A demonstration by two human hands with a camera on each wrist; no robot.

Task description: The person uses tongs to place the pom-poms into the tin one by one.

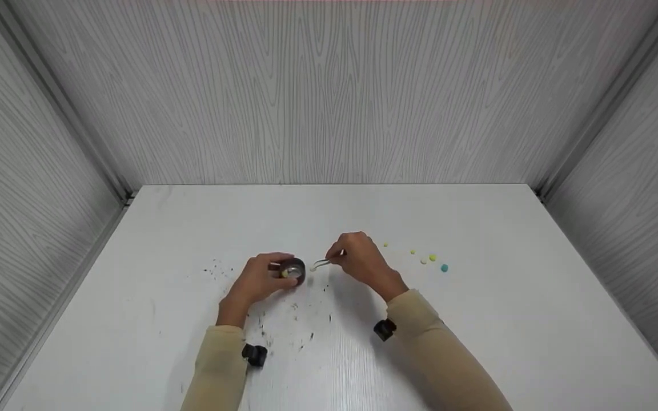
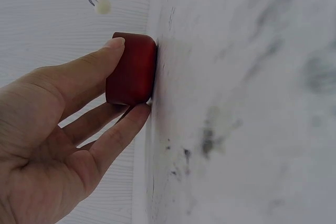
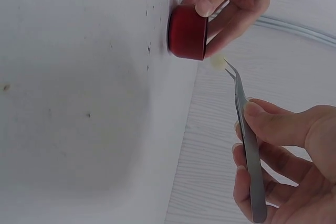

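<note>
My left hand (image 1: 255, 279) grips a small dark red metal cup (image 2: 134, 69) between thumb and fingers, its base right at the white table. In the head view its opening shows, with a yellowish ball (image 1: 285, 274) inside at the left. To the right of the cup, my right hand (image 1: 361, 260) pinches curved-tip metal tweezers (image 3: 251, 156) between thumb and fingers. A small pale yellow ball (image 2: 103, 7) is at the tweezer tips, raised above the table and a short way from the cup's rim.
Right of my right hand, several small balls lie spread on the table (image 1: 512, 319), among them a blue ball (image 1: 444, 268) and a bright yellow ball (image 1: 433, 257). Dark specks and smudges (image 1: 217, 269) mark the surface around the cup. Grey wood-grain panels (image 1: 329, 103) enclose the back and sides.
</note>
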